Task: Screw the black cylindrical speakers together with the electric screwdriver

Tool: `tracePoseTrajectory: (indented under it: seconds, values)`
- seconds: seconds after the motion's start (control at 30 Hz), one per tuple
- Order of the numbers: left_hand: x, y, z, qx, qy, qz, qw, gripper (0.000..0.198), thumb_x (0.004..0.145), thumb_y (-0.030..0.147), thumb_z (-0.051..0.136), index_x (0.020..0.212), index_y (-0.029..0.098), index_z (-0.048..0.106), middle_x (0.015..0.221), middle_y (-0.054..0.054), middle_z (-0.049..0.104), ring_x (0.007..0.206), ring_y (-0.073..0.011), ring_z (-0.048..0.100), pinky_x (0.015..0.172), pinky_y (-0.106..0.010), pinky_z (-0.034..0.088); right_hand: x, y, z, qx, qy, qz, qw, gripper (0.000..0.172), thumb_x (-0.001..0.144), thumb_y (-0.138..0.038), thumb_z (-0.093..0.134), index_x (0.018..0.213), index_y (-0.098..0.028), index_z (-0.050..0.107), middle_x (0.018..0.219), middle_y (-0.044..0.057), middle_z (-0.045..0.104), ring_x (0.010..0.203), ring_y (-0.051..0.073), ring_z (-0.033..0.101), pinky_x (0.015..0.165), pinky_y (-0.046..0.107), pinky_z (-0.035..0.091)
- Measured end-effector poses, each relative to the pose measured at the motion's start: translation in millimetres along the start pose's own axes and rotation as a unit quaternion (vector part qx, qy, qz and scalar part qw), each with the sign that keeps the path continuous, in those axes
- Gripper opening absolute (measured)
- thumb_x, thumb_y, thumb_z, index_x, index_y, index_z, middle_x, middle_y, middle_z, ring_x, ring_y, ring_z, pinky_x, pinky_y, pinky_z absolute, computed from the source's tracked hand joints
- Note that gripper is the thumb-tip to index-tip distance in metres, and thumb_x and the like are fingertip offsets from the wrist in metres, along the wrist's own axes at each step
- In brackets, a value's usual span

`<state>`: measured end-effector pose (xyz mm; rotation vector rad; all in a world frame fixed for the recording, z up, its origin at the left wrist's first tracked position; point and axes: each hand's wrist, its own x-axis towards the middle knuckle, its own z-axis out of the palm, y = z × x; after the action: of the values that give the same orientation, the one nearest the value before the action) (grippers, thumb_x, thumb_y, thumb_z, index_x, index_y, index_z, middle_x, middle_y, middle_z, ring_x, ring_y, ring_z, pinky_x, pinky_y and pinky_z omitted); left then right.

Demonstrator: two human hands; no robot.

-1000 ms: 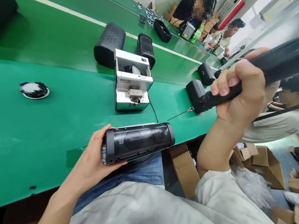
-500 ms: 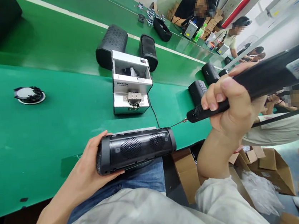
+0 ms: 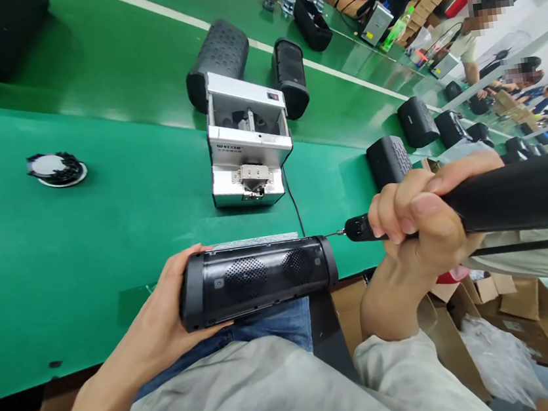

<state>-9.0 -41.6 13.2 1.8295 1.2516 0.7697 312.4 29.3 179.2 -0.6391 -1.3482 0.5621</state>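
Note:
My left hand (image 3: 166,303) is wrapped around the left end of a black speaker (image 3: 262,276), which lies on its side at the bench's front edge with its perforated face toward me. In my right hand (image 3: 423,208) is a black electric screwdriver (image 3: 514,188), held nearly level. Its thin bit reaches the top corner of the speaker's right end; whether a screw sits there is too small to tell. Behind the speaker stands a white screw feeder (image 3: 249,139) with a metal block at its front.
On the green bench (image 3: 146,213) lies a round pad with black strips (image 3: 57,169). Black speaker housings (image 3: 220,56) stand behind the feeder, and another (image 3: 388,159) to the right. Cardboard boxes (image 3: 529,321) with plastic bags are on the floor at right. People sit farther along the line.
The screwdriver has swung from a slant to nearly level, its bit still at the speaker's right end. My view has shifted slightly. My left hand keeps its hold on the speaker.

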Motion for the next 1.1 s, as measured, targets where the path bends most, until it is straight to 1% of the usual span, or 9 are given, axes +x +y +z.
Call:
tracePoseTrajectory:
  seconds: [0.13, 0.33, 0.47, 0.57, 0.63, 0.73, 0.87, 0.97, 1.1]
  values:
    - [0.2, -2.4, 1.4, -0.003, 0.003, 0.013, 1.000, 0.101, 0.088, 0.057, 0.088, 0.169, 0.036, 0.031, 0.163, -0.014, 0.052, 0.147, -0.0423, 0.062, 0.121, -0.060, 0.057, 0.7, 5.8, -0.9, 0.012, 0.011, 0.005, 1.000, 0.024, 0.083, -0.017, 0.085, 0.088, -0.026, 0.063, 0.054, -0.013, 0.042, 0.030, 0.005, 0.025, 0.025, 0.019, 0.027]
    - [1.3, -2.5, 2.4, -0.009, 0.000, 0.032, 0.999, 0.106, 0.090, 0.050, 0.089, 0.172, 0.035, 0.024, 0.169, -0.016, 0.045, 0.155, -0.0423, 0.055, 0.126, -0.060, 0.052, 10.8, -3.3, 0.1, -0.033, 0.011, 0.072, 0.997, 0.026, 0.084, -0.028, 0.091, 0.089, -0.026, 0.066, 0.055, -0.010, 0.050, 0.034, 0.010, 0.043, 0.033, 0.025, 0.040]
    - [1.6, -3.2, 4.1, -0.015, 0.002, 0.053, 0.998, 0.108, 0.091, 0.047, 0.089, 0.174, 0.036, 0.021, 0.170, -0.016, 0.044, 0.159, -0.0421, 0.050, 0.128, -0.061, 0.049, 29.1, -36.3, 20.2, -0.059, 0.048, -0.012, 0.997, 0.019, 0.080, -0.019, 0.086, 0.095, -0.028, 0.077, 0.056, -0.009, 0.048, 0.036, 0.010, 0.039, 0.033, 0.027, 0.033]
    - [1.4, -4.3, 4.7, -0.016, -0.001, 0.064, 0.998, 0.110, 0.091, 0.046, 0.089, 0.175, 0.037, 0.018, 0.169, -0.016, 0.044, 0.159, -0.0422, 0.049, 0.130, -0.064, 0.047, 42.0, -49.4, 52.9, -0.046, 0.119, -0.079, 0.989, 0.014, 0.087, -0.015, 0.073, 0.093, -0.028, 0.070, 0.059, -0.009, 0.043, 0.041, 0.009, 0.040, 0.039, 0.026, 0.033]
    - [1.2, -4.2, 4.8, -0.019, -0.001, 0.067, 0.998, 0.112, 0.090, 0.044, 0.090, 0.175, 0.038, 0.017, 0.168, -0.016, 0.045, 0.158, -0.0423, 0.050, 0.129, -0.064, 0.047, 49.4, -41.4, 76.9, -0.045, 0.133, -0.095, 0.985, 0.014, 0.092, -0.021, 0.072, 0.091, -0.029, 0.060, 0.058, -0.010, 0.041, 0.041, 0.011, 0.042, 0.040, 0.027, 0.035]
    - [1.2, -3.4, 4.8, -0.030, 0.001, 0.066, 0.997, 0.113, 0.090, 0.039, 0.091, 0.176, 0.038, 0.017, 0.168, -0.017, 0.044, 0.158, -0.0418, 0.051, 0.128, -0.064, 0.048, 60.4, -10.0, 104.9, -0.059, 0.101, -0.087, 0.989, 0.032, 0.096, -0.045, 0.082, 0.087, -0.032, 0.054, 0.056, -0.009, 0.042, 0.042, 0.013, 0.042, 0.041, 0.033, 0.040]
    - [1.5, -3.5, 5.2, -0.040, 0.001, 0.076, 0.996, 0.116, 0.088, 0.037, 0.092, 0.176, 0.038, 0.016, 0.170, -0.017, 0.042, 0.159, -0.0415, 0.049, 0.129, -0.064, 0.047, 74.6, 35.8, 119.6, -0.071, 0.083, -0.058, 0.992, 0.048, 0.092, -0.071, 0.082, 0.089, -0.031, 0.056, 0.060, -0.008, 0.042, 0.046, 0.014, 0.049, 0.044, 0.034, 0.046]
    - [1.7, -4.7, 5.8, -0.042, 0.006, 0.079, 0.996, 0.117, 0.087, 0.036, 0.092, 0.176, 0.039, 0.016, 0.172, -0.016, 0.041, 0.160, -0.0418, 0.048, 0.130, -0.064, 0.046, 82.9, 56.2, 118.7, -0.065, 0.065, -0.046, 0.995, 0.045, 0.095, -0.068, 0.078, 0.096, -0.029, 0.055, 0.067, -0.008, 0.046, 0.051, 0.015, 0.060, 0.046, 0.031, 0.049]
    - [2.3, -5.7, 6.8, -0.043, 0.011, 0.084, 0.996, 0.120, 0.086, 0.035, 0.094, 0.176, 0.039, 0.015, 0.173, -0.016, 0.041, 0.160, -0.0419, 0.048, 0.130, -0.063, 0.046, 87.7, 62.0, 114.1, -0.037, 0.052, -0.041, 0.997, 0.035, 0.095, -0.053, 0.082, 0.094, -0.028, 0.058, 0.070, -0.007, 0.052, 0.048, 0.013, 0.058, 0.047, 0.031, 0.053]
